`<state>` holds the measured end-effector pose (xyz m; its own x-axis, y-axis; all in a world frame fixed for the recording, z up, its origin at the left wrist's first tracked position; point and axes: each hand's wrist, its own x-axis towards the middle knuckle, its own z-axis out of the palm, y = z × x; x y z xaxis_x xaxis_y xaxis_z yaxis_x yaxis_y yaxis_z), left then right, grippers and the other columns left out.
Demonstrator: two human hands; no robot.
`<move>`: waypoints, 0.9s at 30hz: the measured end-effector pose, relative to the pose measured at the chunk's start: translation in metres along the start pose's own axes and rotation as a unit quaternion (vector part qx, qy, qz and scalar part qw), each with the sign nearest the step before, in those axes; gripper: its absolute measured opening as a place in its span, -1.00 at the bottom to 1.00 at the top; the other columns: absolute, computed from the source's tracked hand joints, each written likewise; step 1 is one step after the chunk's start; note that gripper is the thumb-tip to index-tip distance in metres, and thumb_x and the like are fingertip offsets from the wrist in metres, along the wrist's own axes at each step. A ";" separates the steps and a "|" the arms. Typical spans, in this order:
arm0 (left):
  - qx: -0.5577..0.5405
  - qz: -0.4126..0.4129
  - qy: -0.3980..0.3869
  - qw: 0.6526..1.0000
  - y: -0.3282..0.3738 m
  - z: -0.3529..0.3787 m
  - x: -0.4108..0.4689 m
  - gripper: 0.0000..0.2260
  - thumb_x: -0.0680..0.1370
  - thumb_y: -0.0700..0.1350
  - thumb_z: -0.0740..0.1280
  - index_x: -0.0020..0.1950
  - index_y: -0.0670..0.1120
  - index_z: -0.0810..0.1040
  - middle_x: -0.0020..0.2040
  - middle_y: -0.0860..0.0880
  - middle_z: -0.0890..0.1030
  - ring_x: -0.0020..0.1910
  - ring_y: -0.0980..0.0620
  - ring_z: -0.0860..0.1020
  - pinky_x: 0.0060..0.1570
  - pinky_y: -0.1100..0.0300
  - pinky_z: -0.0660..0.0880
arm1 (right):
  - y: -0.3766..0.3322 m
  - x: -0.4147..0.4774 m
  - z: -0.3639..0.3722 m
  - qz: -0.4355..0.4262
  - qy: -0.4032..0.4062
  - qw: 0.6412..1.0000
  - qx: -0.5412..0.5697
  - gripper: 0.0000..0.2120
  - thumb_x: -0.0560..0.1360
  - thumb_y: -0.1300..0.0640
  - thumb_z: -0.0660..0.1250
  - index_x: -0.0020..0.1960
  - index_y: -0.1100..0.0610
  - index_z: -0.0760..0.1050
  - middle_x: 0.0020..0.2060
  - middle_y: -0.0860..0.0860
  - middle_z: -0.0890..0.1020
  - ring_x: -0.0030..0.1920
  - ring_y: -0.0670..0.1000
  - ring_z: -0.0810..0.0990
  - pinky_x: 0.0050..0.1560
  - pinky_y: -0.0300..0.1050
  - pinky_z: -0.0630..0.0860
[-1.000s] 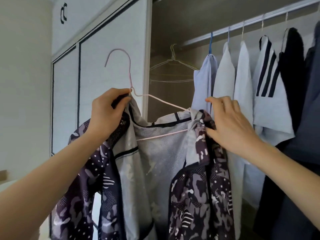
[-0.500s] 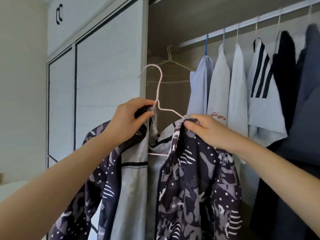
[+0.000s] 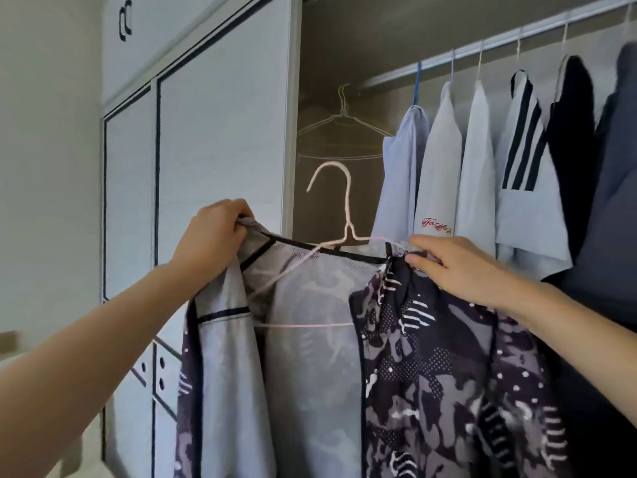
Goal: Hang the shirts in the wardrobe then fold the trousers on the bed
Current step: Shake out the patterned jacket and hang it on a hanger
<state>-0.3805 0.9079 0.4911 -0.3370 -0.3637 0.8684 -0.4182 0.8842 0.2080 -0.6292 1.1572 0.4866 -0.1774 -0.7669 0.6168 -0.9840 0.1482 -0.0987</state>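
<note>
A camouflage-patterned shirt (image 3: 448,374) in purple, grey and black hangs open on a pink wire hanger (image 3: 346,215), its pale mesh lining facing me. My left hand (image 3: 210,236) grips the shirt's left collar edge. My right hand (image 3: 451,263) pinches the right collar edge where it lies over the hanger's arm. The hanger's hook stands free in the air, below the wardrobe rail (image 3: 482,46). No trousers or bed are in view.
Several shirts (image 3: 475,160) hang on the rail to the right, pale ones then dark ones. Empty wire hangers (image 3: 341,129) hang at the rail's left end. A white sliding door (image 3: 220,132) stands to the left of the opening.
My hands have pulled the shirt's two front edges apart across the hanger, exposing the lining. The hanger and shirt have shifted right, in front of the wardrobe opening.
</note>
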 end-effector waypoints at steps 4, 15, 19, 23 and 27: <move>0.034 0.021 -0.048 0.998 -0.002 0.003 -0.001 -0.82 0.59 -0.25 0.18 0.05 -0.10 0.56 -0.05 -0.05 0.53 -0.06 -0.11 0.52 -0.02 -0.03 0.50 | -0.001 0.002 -0.002 -0.026 -0.013 0.980 -0.195 -0.78 0.64 -0.07 0.06 0.16 -0.04 0.41 -0.22 -0.06 0.54 -0.23 -0.01 0.49 -0.25 -0.06 0.42; 0.085 0.029 -0.235 0.968 0.001 -0.004 -0.017 -0.74 0.44 0.04 0.48 -0.17 -0.12 0.52 -0.29 -0.02 0.55 -0.30 0.05 0.48 -0.29 0.18 0.43 | 0.002 0.010 -0.014 0.011 0.061 0.960 -0.274 -0.75 0.65 0.03 0.04 0.28 -0.07 0.38 -0.08 0.01 0.58 -0.17 0.08 0.54 -0.30 -0.09 0.37; 0.028 -0.039 -0.214 0.976 0.017 -0.005 -0.021 -0.73 0.46 -0.10 0.40 -0.36 -0.20 0.44 -0.43 -0.05 0.48 -0.40 0.01 0.41 -0.40 0.16 0.29 | -0.001 0.015 -0.009 0.027 0.094 0.949 -0.301 -0.81 0.64 0.12 0.08 0.18 0.01 0.41 -0.20 0.04 0.54 -0.25 0.09 0.52 -0.39 -0.11 0.26; -0.128 -0.038 -0.203 0.970 0.051 -0.003 -0.034 -0.74 0.47 -0.02 0.45 -0.27 -0.19 0.57 -0.40 -0.01 0.51 -0.40 0.07 0.44 -0.34 0.18 0.35 | -0.002 0.024 -0.002 0.055 0.123 0.974 -0.183 -0.84 0.64 0.08 0.12 -0.07 0.09 0.41 -0.32 0.01 0.49 -0.32 0.07 0.48 -0.41 -0.12 0.27; -0.095 0.082 -0.345 0.930 0.076 0.005 -0.049 -0.51 0.53 0.23 0.32 -0.38 -0.11 0.32 -0.48 0.07 0.30 -0.53 0.15 0.25 -0.42 0.32 0.24 | -0.007 0.027 -0.006 0.039 0.143 0.989 -0.014 -0.69 0.61 0.04 0.23 -0.23 0.20 0.37 -0.40 0.01 0.45 -0.36 -0.01 0.40 -0.35 -0.25 0.28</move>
<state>-0.4002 0.9917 0.4619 -0.8713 -0.2633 0.4141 -0.1796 0.9564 0.2303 -0.6270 1.1391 0.5083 -0.2371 -0.5455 0.8039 -0.9659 0.2209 -0.1350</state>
